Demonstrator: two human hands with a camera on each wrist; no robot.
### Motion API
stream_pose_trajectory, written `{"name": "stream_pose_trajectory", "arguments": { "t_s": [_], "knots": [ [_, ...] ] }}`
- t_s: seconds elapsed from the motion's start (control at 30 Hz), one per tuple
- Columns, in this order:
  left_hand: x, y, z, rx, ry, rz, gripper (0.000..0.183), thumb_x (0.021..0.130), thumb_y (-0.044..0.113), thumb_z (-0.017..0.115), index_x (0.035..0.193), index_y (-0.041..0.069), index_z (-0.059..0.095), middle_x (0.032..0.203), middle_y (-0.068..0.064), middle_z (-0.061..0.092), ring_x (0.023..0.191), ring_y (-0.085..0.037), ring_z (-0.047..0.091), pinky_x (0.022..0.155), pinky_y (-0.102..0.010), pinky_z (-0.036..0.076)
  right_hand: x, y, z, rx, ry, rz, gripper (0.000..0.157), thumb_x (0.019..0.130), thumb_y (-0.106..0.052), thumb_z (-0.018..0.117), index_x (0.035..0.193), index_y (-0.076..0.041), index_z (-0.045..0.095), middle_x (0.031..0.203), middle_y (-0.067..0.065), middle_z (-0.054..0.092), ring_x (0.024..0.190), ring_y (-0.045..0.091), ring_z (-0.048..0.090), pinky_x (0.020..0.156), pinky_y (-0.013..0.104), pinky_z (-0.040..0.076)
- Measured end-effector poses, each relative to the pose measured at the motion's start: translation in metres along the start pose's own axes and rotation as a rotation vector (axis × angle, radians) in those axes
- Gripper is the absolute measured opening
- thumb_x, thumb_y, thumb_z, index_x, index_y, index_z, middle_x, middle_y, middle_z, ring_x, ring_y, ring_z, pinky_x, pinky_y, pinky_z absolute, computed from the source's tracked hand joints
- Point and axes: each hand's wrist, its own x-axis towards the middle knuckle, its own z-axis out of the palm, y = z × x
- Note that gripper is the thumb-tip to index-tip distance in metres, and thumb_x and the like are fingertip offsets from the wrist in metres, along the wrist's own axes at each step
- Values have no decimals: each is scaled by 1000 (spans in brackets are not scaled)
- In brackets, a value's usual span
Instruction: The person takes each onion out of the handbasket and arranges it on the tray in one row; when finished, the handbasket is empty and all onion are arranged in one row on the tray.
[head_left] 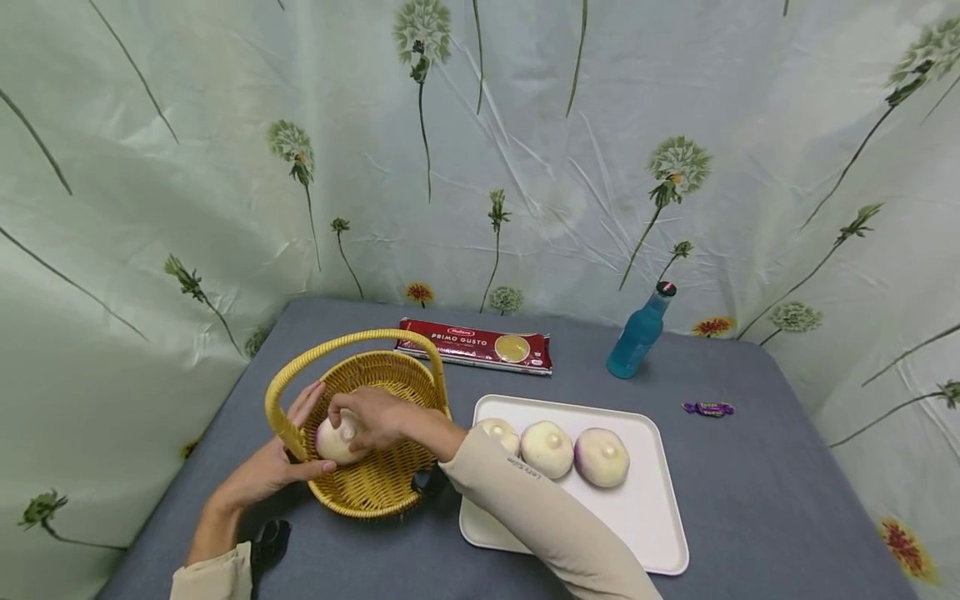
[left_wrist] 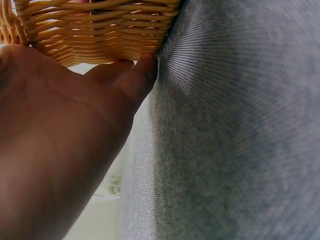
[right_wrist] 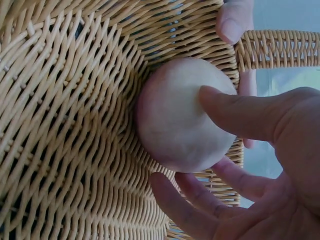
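A yellow wicker basket (head_left: 375,492) with a tall arched handle stands on the left half of the table. My left hand (head_left: 273,471) grips its left side, thumb over the rim; in the left wrist view, fingers (left_wrist: 142,75) lie against the outer weave close to the cloth. Inside the basket, my right hand (head_left: 382,417) holds a white and purple turnip (right_wrist: 175,125) against the left wall. Its thumb (right_wrist: 240,112) presses on the turnip's pale face, and the other fingers curl along the lower side. Part of the turnip is covered by the hand.
Right of the basket lies a white tray (head_left: 637,525) bearing three turnips (head_left: 602,457), partly behind my right sleeve. A red pasta packet (head_left: 480,346) is behind the basket. Farther right are a blue bottle (head_left: 637,333) and a purple wrapped candy (head_left: 708,409). A floral curtain (head_left: 525,167) hangs behind.
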Motion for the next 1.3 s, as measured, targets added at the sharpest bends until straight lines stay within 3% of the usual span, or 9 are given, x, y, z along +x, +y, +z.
{"name": "stream_pose_trajectory", "arguments": {
  "t_s": [0.17, 0.37, 0.7, 0.87, 1.07, 1.3],
  "knots": [
    [1, 1, 0, -6, -8, -7, 107, 88, 3, 73, 163, 26, 1, 168, -6, -17, 150, -24, -15, 101, -80, 0, -1, -2, 1, -17, -23, 9, 39, 93, -20, 72, 128, -27, 56, 132, 0, 54, 122, 12, 45, 92, 22, 40],
    [3, 2, 0, 9, -10, -5, 107, 88, 4, 73, 163, 28, 0, 167, -9, -17, 150, -23, -13, 101, -80, 2, -2, -2, 2, -18, -35, -12, 49, 95, -16, 69, 140, -29, 54, 134, 1, 57, 117, 14, 40, 88, 21, 38],
    [4, 3, -1, 16, -10, -2, 108, 88, 3, 74, 163, 28, 0, 167, -11, -16, 150, -19, -12, 101, -79, 2, -11, -2, -4, -9, -21, -30, 48, 94, -15, 70, 137, -28, 56, 131, -1, 59, 122, 13, 39, 91, 22, 38],
    [4, 3, 0, 16, -3, 6, 108, 87, 3, 74, 163, 27, 2, 168, -7, -15, 150, -20, -13, 100, -81, 1, -16, 0, -8, -50, -39, -89, 49, 94, -15, 69, 140, -24, 54, 133, -1, 60, 120, 11, 48, 98, 21, 36],
    [2, 2, 1, 12, 0, 3, 107, 87, 3, 74, 163, 27, 2, 168, -7, -15, 150, -23, -13, 99, -82, 1, -22, 1, -10, -40, -23, -155, 49, 95, -13, 68, 142, -16, 52, 133, 4, 61, 115, 11, 54, 94, 19, 38],
    [-1, 0, 0, 6, -3, -3, 106, 88, 3, 73, 163, 28, 2, 168, -2, -16, 149, -23, -14, 100, -82, -1, -35, -3, -11, -36, 11, -132, 48, 98, -14, 65, 143, -18, 51, 135, 2, 58, 123, 12, 50, 99, 23, 38]
  ]
}}
